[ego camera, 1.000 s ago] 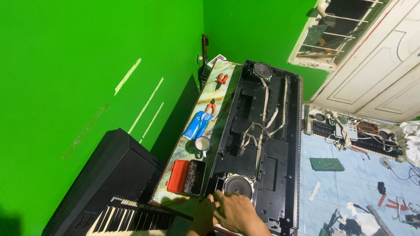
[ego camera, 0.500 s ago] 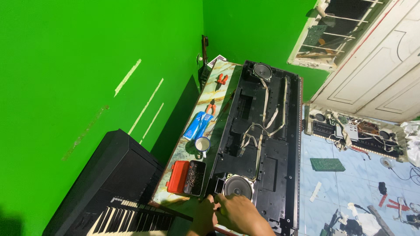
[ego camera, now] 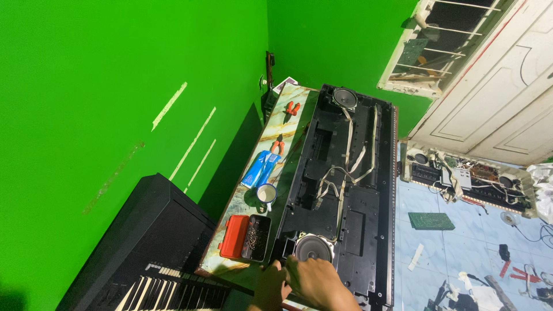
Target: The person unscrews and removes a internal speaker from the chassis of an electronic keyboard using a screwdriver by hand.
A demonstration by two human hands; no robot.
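Note:
An opened black keyboard casing [ego camera: 345, 173] lies on a marble-patterned table [ego camera: 282, 124], with a round speaker [ego camera: 313, 249] at its near end, another speaker [ego camera: 344, 98] at the far end, and pale ribbon cables [ego camera: 340, 173] running between them. Both my hands are at the casing's near end, just below the near speaker. My left hand [ego camera: 268, 288] sits at the casing's corner with its fingers curled. My right hand [ego camera: 315, 280] lies over the casing edge, back upward. Whether either hand holds anything is hidden.
A red box of small screws [ego camera: 246, 236], a white mug [ego camera: 266, 194], a blue packet [ego camera: 260, 169] and orange-handled pliers [ego camera: 278, 145] lie on the table. A black piano keyboard [ego camera: 167, 288] stands at the left. Another opened keyboard [ego camera: 466, 175] and a green circuit board [ego camera: 431, 220] lie on the floor.
Both hands stay at the near end of the casing and have shifted only slightly. Nothing else has moved.

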